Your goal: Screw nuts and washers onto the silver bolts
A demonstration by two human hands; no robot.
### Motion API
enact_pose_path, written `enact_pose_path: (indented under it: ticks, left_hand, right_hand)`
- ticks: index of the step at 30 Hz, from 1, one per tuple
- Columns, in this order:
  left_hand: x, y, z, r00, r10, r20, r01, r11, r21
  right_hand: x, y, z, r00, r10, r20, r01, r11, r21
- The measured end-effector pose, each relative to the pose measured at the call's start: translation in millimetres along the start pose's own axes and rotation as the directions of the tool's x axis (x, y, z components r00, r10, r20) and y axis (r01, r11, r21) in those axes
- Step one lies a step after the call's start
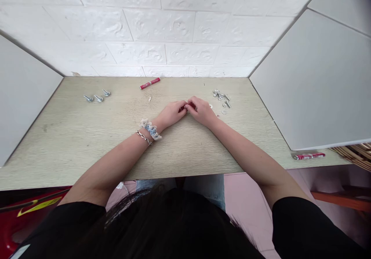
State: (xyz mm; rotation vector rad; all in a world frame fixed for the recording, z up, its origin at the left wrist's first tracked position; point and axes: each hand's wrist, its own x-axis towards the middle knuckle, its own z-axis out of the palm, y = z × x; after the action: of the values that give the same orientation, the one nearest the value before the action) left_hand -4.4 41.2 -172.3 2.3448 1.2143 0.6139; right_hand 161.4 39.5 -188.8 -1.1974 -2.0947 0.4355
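Note:
Over the middle of the table, my left hand (pixel 173 113) and my right hand (pixel 200 111) meet at the fingertips. Both are closed in a pinch, and a small pale or metallic thing shows between them, too hidden to name. A hair scrunchie and a chain bracelet circle my left wrist. Just right of my right hand lie a washer (pixel 211 106), a thin ring (pixel 223 112) and a loose group of bolts and nuts (pixel 219 95). At the far left are three bolts (pixel 99 98) with washers or nuts on them.
A red battery-like tube (pixel 150 83) lies near the wall, with a small white scrap (pixel 150 98) in front of it. Another red tube (pixel 308 156) sits by a wicker basket (pixel 355 154) at the right. Light panels (pixel 315 81) flank the wooden table (pixel 185 147).

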Motion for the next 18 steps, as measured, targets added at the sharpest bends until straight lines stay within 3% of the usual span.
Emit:
enact_pose_path:
  ticks: [9, 13, 18]
  left_hand:
    - [-0.2, 3.3, -0.4, 0.995, -0.008, -0.1, 0.001, 0.998, -0.062]
    - [0.0, 2.1, 0.5, 0.989, 0.005, -0.151, -0.018, 0.996, -0.086]
    - [0.0, 2.3, 0.6, 0.99, -0.004, -0.142, -0.008, 0.996, -0.085]
  right_hand:
    - [1.3, -5.0, -5.6, 0.99, 0.131, -0.054, -0.131, 0.991, -0.006]
    - [2.1, -6.1, -7.5, 0.988, 0.153, -0.009, -0.154, 0.987, -0.044]
    - [2.3, -4.8, -6.8, 0.987, 0.16, 0.019, -0.158, 0.986, -0.057]
